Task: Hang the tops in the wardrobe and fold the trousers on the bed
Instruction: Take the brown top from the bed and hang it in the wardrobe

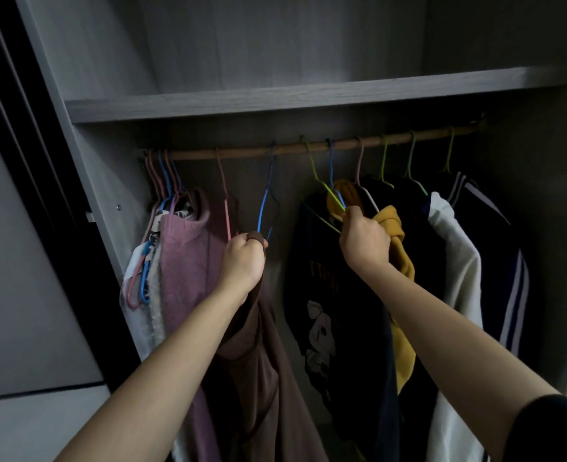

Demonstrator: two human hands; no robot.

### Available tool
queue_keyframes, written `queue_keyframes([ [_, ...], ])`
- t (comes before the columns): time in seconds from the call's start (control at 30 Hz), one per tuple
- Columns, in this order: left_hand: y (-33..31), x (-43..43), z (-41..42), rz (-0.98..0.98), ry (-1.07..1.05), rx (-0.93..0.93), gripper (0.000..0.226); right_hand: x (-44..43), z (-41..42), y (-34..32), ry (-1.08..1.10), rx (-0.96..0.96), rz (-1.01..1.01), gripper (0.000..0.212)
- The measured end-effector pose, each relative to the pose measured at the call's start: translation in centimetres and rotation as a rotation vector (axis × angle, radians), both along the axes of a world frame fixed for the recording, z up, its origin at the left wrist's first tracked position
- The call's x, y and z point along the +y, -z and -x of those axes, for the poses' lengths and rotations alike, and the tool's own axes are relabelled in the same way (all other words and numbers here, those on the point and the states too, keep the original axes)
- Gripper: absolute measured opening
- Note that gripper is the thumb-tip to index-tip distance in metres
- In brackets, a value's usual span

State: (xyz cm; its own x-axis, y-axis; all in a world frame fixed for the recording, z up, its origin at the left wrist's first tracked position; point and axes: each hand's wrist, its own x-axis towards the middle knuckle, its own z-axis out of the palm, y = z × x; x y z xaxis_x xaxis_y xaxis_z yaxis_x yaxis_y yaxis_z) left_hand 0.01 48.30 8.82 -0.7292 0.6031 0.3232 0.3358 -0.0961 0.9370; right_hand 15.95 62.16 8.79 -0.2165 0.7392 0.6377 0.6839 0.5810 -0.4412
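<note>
Dim grey wardrobe shelf (pixel 275 98) spans 12 o'clock, with a wooden rail (pixel 308 146) just under it holding hung tops. Brown top (pixel 259 361) at 6 o'clock hangs with its long axis vertical, neck up. Left hand (pixel 242 261) fingers curl round its neck and the blue hanger (pixel 261 211); right hand (pixel 363 241) toward 3 o'clock grips the green hanger (pixel 328 189).

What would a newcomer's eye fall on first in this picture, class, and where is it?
Two hands reach up mid-frame: the left hand grips a brown top with a blue hanger, the right hand grips a green hanger beside a yellow top. Above them runs the wooden rail, under a grey shelf.
</note>
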Motion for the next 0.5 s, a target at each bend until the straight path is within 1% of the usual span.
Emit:
queue_keyframes([
  [0.07,0.1,-0.1,-0.2,0.011,-0.015,0.036,0.024,-0.4,-0.3,0.5,-0.007,0.150,0.034,0.026],
  [0.13,1.0,-0.3,-0.2,0.027,-0.020,0.100,0.026,-0.9,-0.9,1.3,-0.023,0.270,0.043,0.030],
  [0.23,2.7,-0.6,0.2,0.115,-0.072,0.260,0.038,-1.9,-2.5,3.5,-0.101,0.396,0.015,0.026],
  [0.3,3.7,-1.0,0.2,0.124,-0.091,0.304,0.043,-3.0,-3.7,5.9,-0.166,0.462,-0.011,0.020],
  [0.33,4.2,-1.3,0.2,0.125,-0.094,0.322,0.045,-3.6,-4.2,7.3,-0.198,0.465,-0.005,0.016],
  [0.4,5.4,-1.8,0.0,0.145,-0.080,0.357,0.045,-4.5,-5.2,10.3,-0.250,0.405,0.070,0.010],
  [0.5,7.4,-2.6,-0.2,0.226,-0.047,0.385,0.039,-5.5,-6.2,13.9,-0.283,0.257,0.196,0.012],
])
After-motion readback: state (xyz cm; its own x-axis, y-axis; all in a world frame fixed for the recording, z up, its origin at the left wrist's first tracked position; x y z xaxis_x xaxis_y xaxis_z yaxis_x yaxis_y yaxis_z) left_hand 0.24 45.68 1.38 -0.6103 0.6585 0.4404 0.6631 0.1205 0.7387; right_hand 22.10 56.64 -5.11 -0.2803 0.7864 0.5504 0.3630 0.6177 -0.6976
